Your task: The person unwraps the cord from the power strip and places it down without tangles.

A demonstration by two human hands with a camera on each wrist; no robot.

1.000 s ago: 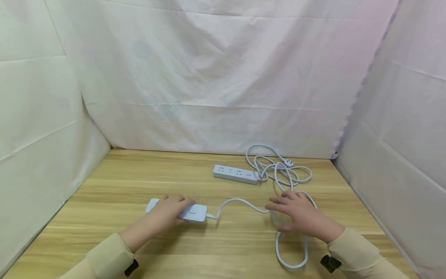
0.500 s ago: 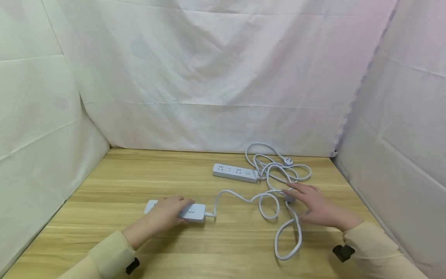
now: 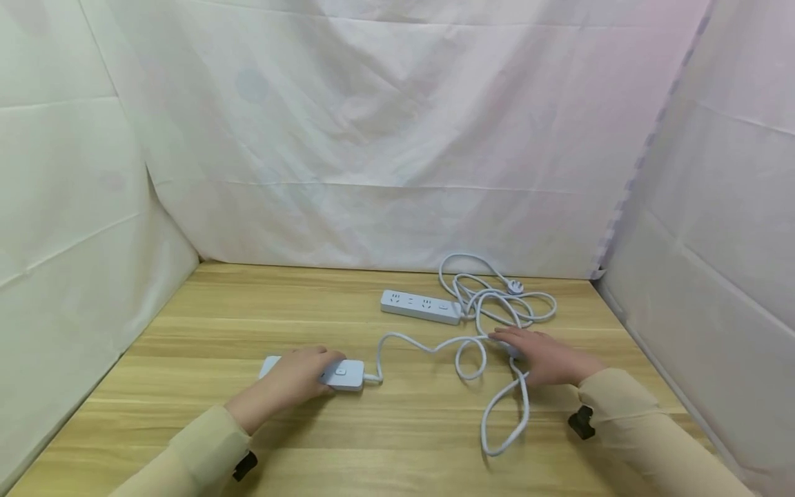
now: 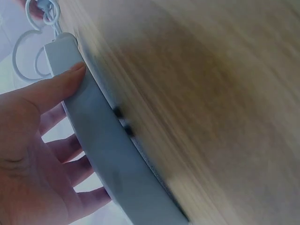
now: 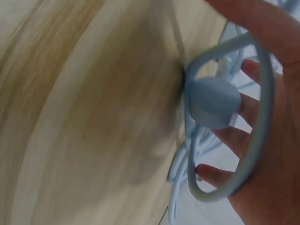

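My left hand [image 3: 301,373] grips a white power strip [image 3: 350,377] lying at the left of the table; in the left wrist view the thumb presses one side of the strip and the fingers reach along the other. A white cord [image 3: 410,338] runs from its end, winding to the right in loops. At the right, my right hand [image 3: 543,353] lies over the cord's plug [image 3: 513,351]. The right wrist view has the round plug [image 5: 213,103] by the fingers, with the thumb apart from it and a cord loop [image 5: 267,108] in front of the palm.
Farther back lies a second white power strip [image 3: 421,308], its cord [image 3: 462,256] coiled to the right and its plug [image 3: 515,286] near the rear edge. The two cords lie close together behind the right hand. White cloth [image 3: 373,138] hangs around the wooden table [image 3: 248,304].
My right hand let go of the bunched cord, drew back right, then came in over the plug. The cord has spread into loose loops. My left hand stays on the power strip.
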